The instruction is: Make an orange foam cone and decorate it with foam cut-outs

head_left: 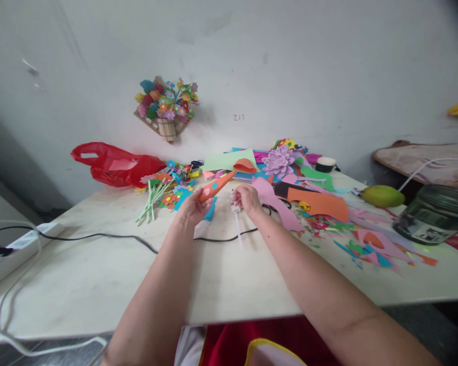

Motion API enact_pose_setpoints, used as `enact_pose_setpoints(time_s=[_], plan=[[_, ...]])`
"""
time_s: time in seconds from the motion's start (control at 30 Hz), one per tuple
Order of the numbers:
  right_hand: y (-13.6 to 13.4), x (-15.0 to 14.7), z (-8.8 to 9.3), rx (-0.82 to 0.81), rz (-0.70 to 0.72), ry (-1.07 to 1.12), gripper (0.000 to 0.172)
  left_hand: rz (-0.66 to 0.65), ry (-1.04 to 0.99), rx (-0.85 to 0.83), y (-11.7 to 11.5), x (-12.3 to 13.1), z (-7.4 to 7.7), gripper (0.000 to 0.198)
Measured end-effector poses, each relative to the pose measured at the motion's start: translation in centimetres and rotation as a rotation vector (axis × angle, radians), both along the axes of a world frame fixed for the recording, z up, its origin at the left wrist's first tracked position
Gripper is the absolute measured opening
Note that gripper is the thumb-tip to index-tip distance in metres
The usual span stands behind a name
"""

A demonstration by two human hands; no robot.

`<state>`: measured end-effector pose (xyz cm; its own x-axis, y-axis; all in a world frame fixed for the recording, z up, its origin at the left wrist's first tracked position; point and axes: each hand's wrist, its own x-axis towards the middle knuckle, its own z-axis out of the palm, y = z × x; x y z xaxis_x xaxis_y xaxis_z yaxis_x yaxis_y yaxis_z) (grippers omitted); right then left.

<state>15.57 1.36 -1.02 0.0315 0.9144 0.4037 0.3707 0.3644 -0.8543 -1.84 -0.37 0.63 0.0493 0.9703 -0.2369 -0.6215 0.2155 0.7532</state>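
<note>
My left hand [196,207] is closed around an orange foam cone [213,188] with pink and blue spots, its pointed end aimed up and to the right. Blue foam [182,200] shows at the wide end, and a blue strip [210,210] hangs below the fingers. To its right, my right hand [246,199] is closed on a small whitish glue gun [235,207], mostly hidden by the fingers. A translucent glue stick [238,230] juts down from it. Cone and glue gun are held apart, above the white table [229,284].
A black cord [114,236] runs across the table from a power strip [23,246]. Left lie a red plastic bag [118,165] and green stems [152,201]. Foam sheets [318,203], scraps [381,249], a purple flower [278,161] and a glass jar [433,216] occupy the right.
</note>
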Motion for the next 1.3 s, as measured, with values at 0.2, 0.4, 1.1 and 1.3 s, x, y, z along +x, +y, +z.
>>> enact_pose_setpoints(time_s=[0.2,0.4,1.1,1.3], plan=[[-1.4,-1.6,0.1,-0.091,0.23,0.021,0.039,-0.078,-0.002,0.016,-0.5,0.3,0.3,0.02],[-0.1,-1.2,-0.7,-0.119,0.229,0.099,0.017,-0.037,0.088,0.051,-0.7,0.3,0.4,0.015],[1.0,0.3,-0.7,-0.09,0.277,-0.105,0.045,0.058,0.574,0.36,-0.1,-0.6,-0.1,0.041],[0.9,0.4,-0.3,-0.092,0.346,-0.131,0.014,0.207,0.589,0.54,0.1,-0.3,-0.1,0.043]])
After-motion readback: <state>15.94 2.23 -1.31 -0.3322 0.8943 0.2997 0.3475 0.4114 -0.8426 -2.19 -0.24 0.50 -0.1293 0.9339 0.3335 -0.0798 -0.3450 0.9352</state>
